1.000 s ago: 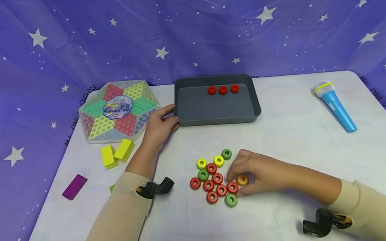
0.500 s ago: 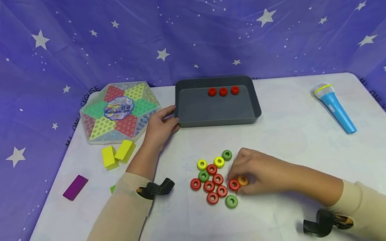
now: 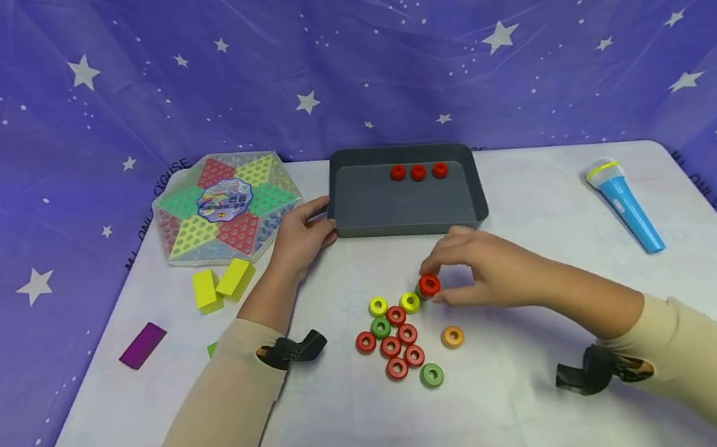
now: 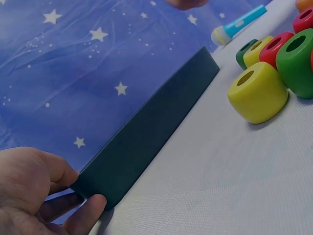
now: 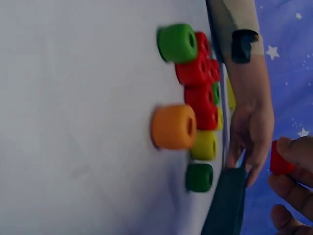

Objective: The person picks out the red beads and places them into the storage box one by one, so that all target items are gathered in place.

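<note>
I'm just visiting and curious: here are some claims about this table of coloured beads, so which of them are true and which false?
1. The right hand pinches a red bead above the table. True.
2. The grey tray holds five red beads. False: it holds three red beads, in a row near its far wall.
3. The left hand holds the tray's near left corner. True.
4. The orange bead lies inside the tray. False: it lies on the table, just right of the bead cluster.
5. The blue toy microphone lies left of the tray. False: it lies on the table's right side.
</note>
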The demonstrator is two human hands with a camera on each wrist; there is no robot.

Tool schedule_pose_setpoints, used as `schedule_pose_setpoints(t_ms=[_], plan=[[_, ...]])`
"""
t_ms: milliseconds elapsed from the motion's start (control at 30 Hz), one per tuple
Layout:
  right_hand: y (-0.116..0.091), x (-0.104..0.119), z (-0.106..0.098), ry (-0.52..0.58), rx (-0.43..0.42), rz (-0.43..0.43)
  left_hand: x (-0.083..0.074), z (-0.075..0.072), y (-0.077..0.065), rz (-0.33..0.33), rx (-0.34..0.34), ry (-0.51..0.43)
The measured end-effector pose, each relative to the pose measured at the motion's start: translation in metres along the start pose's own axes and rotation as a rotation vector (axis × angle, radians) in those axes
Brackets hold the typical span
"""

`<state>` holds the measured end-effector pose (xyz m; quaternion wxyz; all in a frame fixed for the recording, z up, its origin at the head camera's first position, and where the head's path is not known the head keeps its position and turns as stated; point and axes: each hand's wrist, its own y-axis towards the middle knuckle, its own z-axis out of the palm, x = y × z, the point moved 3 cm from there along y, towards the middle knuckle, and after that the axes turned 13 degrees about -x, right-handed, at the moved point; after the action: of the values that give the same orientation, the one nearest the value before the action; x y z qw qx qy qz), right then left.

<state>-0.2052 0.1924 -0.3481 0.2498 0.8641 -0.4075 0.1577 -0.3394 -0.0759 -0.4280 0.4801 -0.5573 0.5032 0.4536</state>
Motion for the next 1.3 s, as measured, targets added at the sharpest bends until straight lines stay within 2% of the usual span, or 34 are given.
schedule_pose_setpoints(t_ms=[167, 300, 633, 933, 1300], plan=[[0.025, -0.009, -0.015, 0.004, -0.052, -0.016, 0.001, 0.0, 0.002, -0.021, 0.006, 0.009], [0.048, -0.017, -0.025, 0.015, -0.06, -0.005, 0.002, 0.0, 0.004, -0.037, 0.015, 0.004], [0.106, -0.035, -0.041, -0.031, -0.058, 0.019, 0.002, -0.002, 0.002, -0.008, 0.001, -0.002], [0.148, -0.067, -0.037, -0.055, -0.027, 0.048, 0.0, 0.001, 0.002, -0.001, 0.0, -0.002], [0.184, -0.102, -0.019, -0.132, 0.109, 0.216, 0.002, 0.001, 0.001, -0.012, -0.004, -0.002]])
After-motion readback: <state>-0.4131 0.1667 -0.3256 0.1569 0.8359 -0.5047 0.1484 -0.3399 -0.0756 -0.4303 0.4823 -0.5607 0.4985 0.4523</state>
